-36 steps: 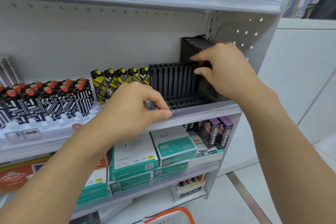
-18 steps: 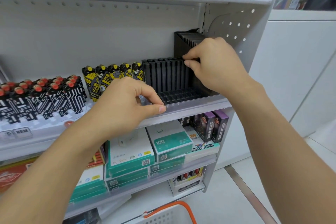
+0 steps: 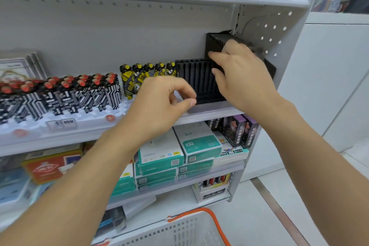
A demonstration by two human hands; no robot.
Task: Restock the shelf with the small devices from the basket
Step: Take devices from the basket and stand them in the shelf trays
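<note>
Black slim devices were seen standing upright in a close row inside a black slotted rack at the right end of the middle shelf. A taller black holder stood behind them, against the perforated side panel. The right hand was placed over the right end of the row, fingers bent toward the devices; whether anything was actually gripped could not be told, since the fingertips were blurred and partly hidden. The left hand was held at the shelf's front edge, fingers curled with thumb and forefinger close together; nothing could be made out between them. View of the rack's front left corner was blocked by this hand.

Yellow-and-black devices were lined up just left of the black row, and black-and-white patterned devices with red caps filled a white tray further left. Teal and white boxes and purple-edged dark boxes were stacked on the shelf below. A white basket with an orange handle was located at the lower edge of the view, beneath the arms; its contents were not visible.
</note>
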